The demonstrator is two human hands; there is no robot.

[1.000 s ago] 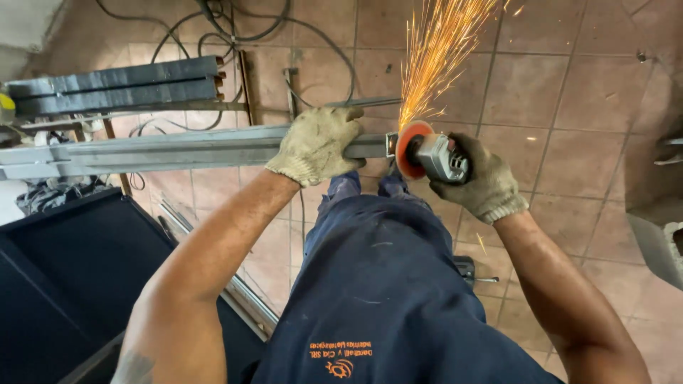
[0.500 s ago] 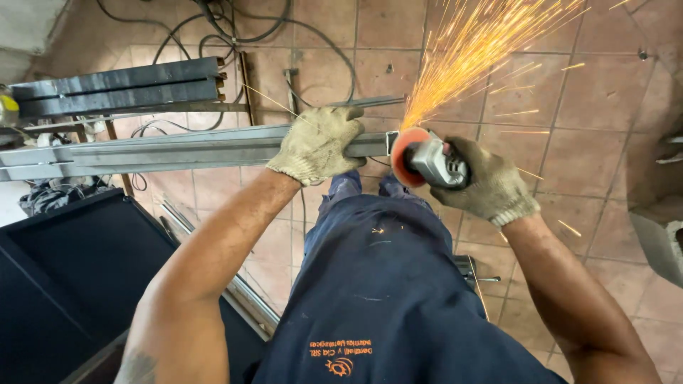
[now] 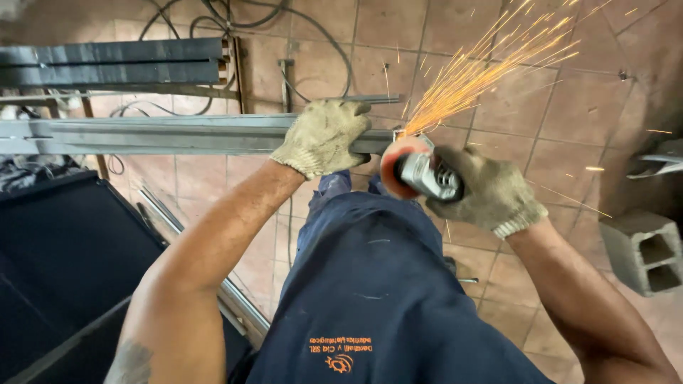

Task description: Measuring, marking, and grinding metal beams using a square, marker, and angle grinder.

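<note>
Two gloved hands are at work. Our left hand (image 3: pixel 324 136) closes its grip around the grey metal profile (image 3: pixel 163 134), which lies horizontally across the view, above the tiled floor (image 3: pixel 498 28). Our right hand (image 3: pixel 491 193) grips the body of the angle grinder (image 3: pixel 420 173), whose orange-guarded disc touches the profile's right end just beside the left hand. Sparks (image 3: pixel 484 64) fly up and to the right. A concrete block (image 3: pixel 644 250) sits on the floor at right.
</note>
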